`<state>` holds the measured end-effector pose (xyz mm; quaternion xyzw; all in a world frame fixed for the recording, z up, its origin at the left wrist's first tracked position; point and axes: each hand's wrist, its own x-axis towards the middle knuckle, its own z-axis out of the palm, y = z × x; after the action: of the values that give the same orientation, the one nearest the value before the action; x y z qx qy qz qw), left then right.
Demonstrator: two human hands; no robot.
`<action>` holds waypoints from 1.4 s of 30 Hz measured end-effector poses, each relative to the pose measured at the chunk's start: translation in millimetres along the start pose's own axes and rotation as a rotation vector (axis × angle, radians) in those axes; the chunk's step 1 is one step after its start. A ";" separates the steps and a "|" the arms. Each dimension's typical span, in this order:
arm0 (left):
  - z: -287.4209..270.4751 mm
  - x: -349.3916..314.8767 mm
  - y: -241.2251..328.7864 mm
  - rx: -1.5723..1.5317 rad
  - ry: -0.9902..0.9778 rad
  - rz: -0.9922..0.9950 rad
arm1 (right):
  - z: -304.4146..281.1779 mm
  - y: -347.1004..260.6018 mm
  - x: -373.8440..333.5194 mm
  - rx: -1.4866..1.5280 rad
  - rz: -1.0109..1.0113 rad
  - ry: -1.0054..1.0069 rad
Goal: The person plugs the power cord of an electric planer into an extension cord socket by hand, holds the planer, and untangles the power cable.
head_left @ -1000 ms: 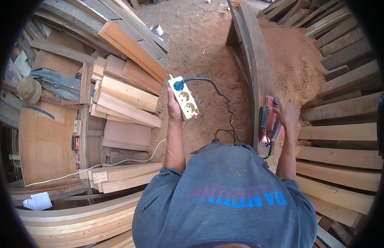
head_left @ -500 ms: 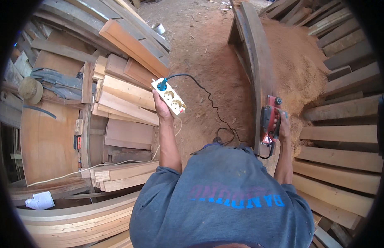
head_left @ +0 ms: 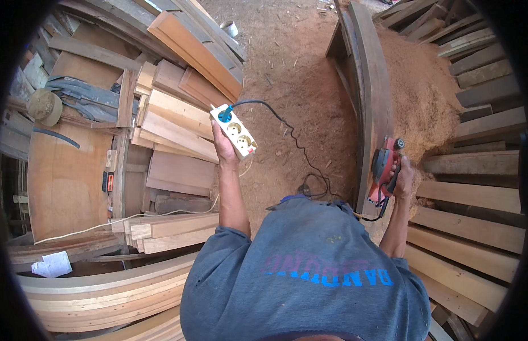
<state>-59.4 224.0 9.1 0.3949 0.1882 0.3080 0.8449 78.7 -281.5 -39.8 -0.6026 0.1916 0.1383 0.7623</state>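
My left hand [head_left: 223, 143] is closed around a white power strip [head_left: 239, 132], held up with its sockets facing upward. A blue-green plug [head_left: 224, 116] sits in the far socket, and a dark cord [head_left: 275, 115] runs from it down to the ground in front of me. On my right side, my right hand [head_left: 405, 175] grips the handle of a red and black electric planer [head_left: 381, 165]. The planer is over the near part of a long wooden beam [head_left: 373, 68]; whether its sole touches the wood cannot be made out. A black cord leaves the planer's near end.
Stacked boards [head_left: 181, 122] lie close on the left, beside a plywood panel [head_left: 67, 187]. A pale cable [head_left: 133, 216] crosses the boards there. Sawdust [head_left: 420, 85] is heaped beyond the beam. Rows of planks [head_left: 474, 196] line the right side.
The surroundings have shifted slightly rightward in the view. My right hand and the planer appear a little further right and nearer to me. My left hand still holds the power strip.
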 end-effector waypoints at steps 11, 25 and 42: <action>3.7 17.7 -25.3 0.066 0.104 0.036 | -0.1 27.1 -33.1 -0.284 -0.053 -0.014; 18.5 -6.1 -55.0 0.045 0.105 -0.105 | 37.0 12.7 58.4 -0.640 -0.294 -0.097; 11.7 -48.3 -84.1 0.074 0.041 -0.168 | 45.6 -8.4 62.2 -0.320 0.011 -0.196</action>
<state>-57.3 143.3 -45.9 0.4021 0.2492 0.2368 0.8486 143.4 -240.5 -51.9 -0.6986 0.0954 0.2292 0.6710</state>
